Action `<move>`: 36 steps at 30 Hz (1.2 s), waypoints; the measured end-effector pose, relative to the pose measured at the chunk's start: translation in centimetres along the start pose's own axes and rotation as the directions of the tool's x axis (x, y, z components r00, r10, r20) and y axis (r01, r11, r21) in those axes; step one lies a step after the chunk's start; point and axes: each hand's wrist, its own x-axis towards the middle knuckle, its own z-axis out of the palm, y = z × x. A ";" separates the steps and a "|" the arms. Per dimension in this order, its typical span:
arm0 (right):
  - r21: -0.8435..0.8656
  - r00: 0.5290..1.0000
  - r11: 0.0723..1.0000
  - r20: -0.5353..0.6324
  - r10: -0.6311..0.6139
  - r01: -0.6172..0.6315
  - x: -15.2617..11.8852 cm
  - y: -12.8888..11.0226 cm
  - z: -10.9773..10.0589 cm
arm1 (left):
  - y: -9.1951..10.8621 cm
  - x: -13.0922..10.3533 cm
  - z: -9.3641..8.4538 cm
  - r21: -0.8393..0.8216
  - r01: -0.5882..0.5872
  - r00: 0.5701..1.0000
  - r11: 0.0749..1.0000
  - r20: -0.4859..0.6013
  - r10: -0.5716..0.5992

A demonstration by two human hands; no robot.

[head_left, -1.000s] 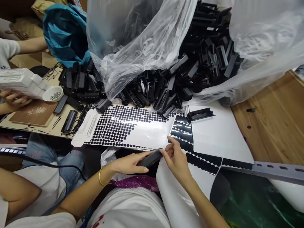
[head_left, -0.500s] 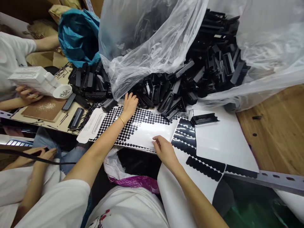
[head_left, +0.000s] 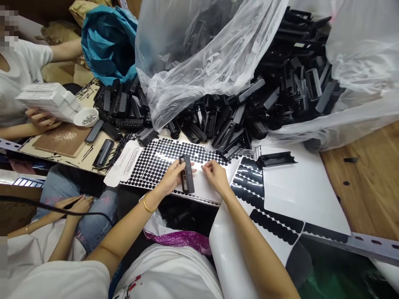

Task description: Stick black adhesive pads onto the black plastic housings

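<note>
My left hand (head_left: 171,177) is closed round a long black plastic housing (head_left: 188,179), held upright above a white sheet of round black stickers (head_left: 152,160). The housing has an open slot, and my fingertips show behind it. Just to its right, my right hand (head_left: 217,177) is pinched closed, thumb against index finger, over the bare white part of the sheet. Whatever the pinch holds, if anything, is too small to make out. A printed white card (head_left: 123,164) lies across the sheet's left end.
Behind the sheet lies a heap of black housings (head_left: 215,120), partly under clear plastic bags (head_left: 199,74). One housing (head_left: 277,159) rests on white paper at right. Leftward are a small bowl of metal bits (head_left: 86,118), a blue bag (head_left: 106,45) and a co-worker's hand (head_left: 42,120) by white boxes.
My left hand has come back from the heap toward me and now holds a black housing. My right hand has risen slightly, its fingers still together. The view has shifted a little.
</note>
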 end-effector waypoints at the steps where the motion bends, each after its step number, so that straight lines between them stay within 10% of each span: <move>1: 0.115 0.999 0.993 0.030 -0.034 0.030 -0.9 0.0 0.0 | -0.4 -0.4 0.2 -0.050 0.032 0.999 0.998 0.020 -0.031; 7: 0.628 0.984 0.775 0.090 -0.154 0.064 -5.6 -0.3 1.1 | -1.2 -2.4 1.7 -0.102 0.136 0.989 0.985 0.073 -0.129; 25: 0.387 0.984 0.905 -0.064 -0.165 0.177 -7.3 -0.4 0.9 | -1.4 -3.9 3.3 -0.105 0.113 0.993 0.988 0.038 -0.110; 36: -0.150 0.981 0.981 -0.131 -0.143 0.123 -8.6 1.5 -1.7 | -1.8 -3.6 3.4 0.045 0.157 0.975 0.987 0.154 -0.163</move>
